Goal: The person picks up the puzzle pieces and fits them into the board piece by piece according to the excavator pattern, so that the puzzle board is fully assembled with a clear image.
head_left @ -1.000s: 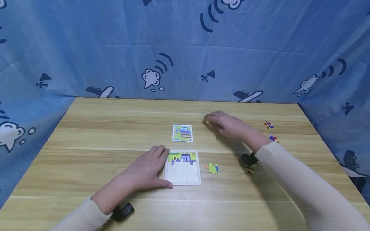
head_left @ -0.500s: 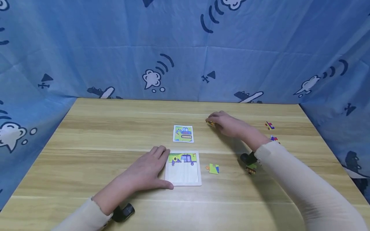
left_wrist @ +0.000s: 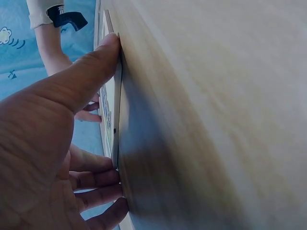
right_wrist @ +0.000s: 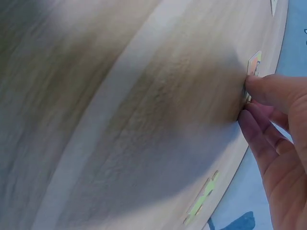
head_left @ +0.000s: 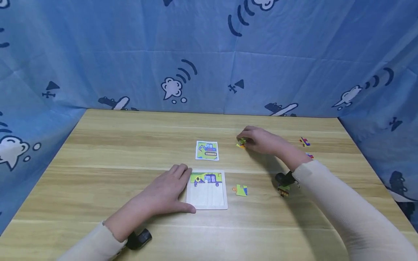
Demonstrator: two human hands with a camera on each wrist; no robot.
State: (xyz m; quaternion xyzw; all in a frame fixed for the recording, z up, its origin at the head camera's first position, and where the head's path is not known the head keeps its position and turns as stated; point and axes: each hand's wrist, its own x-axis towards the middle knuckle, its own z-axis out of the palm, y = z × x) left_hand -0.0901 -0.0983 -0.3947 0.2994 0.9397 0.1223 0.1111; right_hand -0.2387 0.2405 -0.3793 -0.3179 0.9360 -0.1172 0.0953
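Note:
My left hand rests at the left edge of a square puzzle board, its thumb at the near corner and its fingertips at the far one. The board's upper strip holds fitted pieces with a blue vehicle; below, it is bare white. In the left wrist view the thumb and fingers of the left hand touch the board's rim. Further back, my right hand pinches a green and yellow puzzle piece. The right wrist view shows that puzzle piece tilted up at the thumb and fingertips.
A picture card with a blue digger lies behind the board. A loose green piece lies right of the board. Another piece is partly under the right wrist camera, and colourful pieces lie further right. A blue printed curtain surrounds the table.
My right hand has shifted slightly right and nearer, and the piece at its fingertips has turned up into clearer view. The left hand and the board have stayed put.

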